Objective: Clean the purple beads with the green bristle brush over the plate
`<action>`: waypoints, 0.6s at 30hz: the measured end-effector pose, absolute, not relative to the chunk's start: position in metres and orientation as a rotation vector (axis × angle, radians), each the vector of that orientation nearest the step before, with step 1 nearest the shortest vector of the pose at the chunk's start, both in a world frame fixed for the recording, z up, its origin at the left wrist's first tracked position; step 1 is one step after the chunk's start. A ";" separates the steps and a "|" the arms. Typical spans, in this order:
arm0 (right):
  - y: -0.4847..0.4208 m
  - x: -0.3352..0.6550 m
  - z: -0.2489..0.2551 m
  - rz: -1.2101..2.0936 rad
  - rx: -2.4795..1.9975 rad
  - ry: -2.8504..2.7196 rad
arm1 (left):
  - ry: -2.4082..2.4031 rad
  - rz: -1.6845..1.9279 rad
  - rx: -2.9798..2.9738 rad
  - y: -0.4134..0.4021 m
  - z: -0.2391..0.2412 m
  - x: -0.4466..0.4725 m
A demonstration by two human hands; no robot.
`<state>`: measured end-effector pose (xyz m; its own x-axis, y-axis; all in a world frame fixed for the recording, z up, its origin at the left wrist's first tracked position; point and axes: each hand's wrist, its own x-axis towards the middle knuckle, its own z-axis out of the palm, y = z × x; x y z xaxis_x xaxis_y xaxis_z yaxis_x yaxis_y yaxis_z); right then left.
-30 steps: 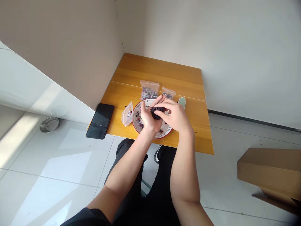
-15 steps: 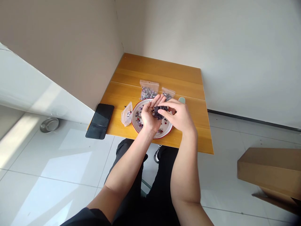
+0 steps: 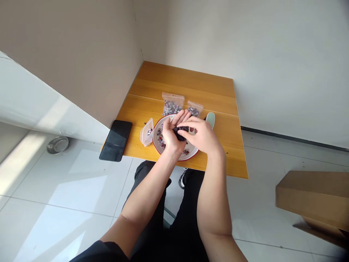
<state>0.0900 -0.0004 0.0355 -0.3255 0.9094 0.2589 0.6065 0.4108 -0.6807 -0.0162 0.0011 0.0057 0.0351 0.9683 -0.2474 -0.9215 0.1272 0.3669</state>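
A dark purple clump of small beads [image 3: 181,130] sits in my cupped left hand [image 3: 171,133], above a white plate with a red rim [image 3: 156,145]. My right hand [image 3: 200,135] presses down from the right, its fingers on the clump and hiding much of it. Multicoloured loose beads lie on the plate. Behind it stand two clear zip bags of beads [image 3: 171,107] [image 3: 194,110], and a smaller clear bag [image 3: 147,133] lies to its left.
The plate stands on a wooden table [image 3: 220,140] in a wall corner. A black phone [image 3: 116,141] lies at the table's left edge, and a pale green handled object [image 3: 210,119] sits right of the plate. A metal bowl [image 3: 58,145] and a cardboard box [image 3: 311,196] are on or near the tiled floor.
My right hand has moved left and closed over the clump, covering more of it. My left hand has curled in slightly, and the hands are closer together.
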 end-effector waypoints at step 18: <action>-0.001 0.093 0.034 0.569 -1.360 -2.042 | 0.528 1.508 0.089 0.003 0.004 -0.015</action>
<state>0.0934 -0.0005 0.0340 -0.2841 0.9251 0.2519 0.6615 0.3793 -0.6470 -0.0146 0.0032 0.0037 -0.0260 0.9608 -0.2761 -0.9232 0.0829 0.3753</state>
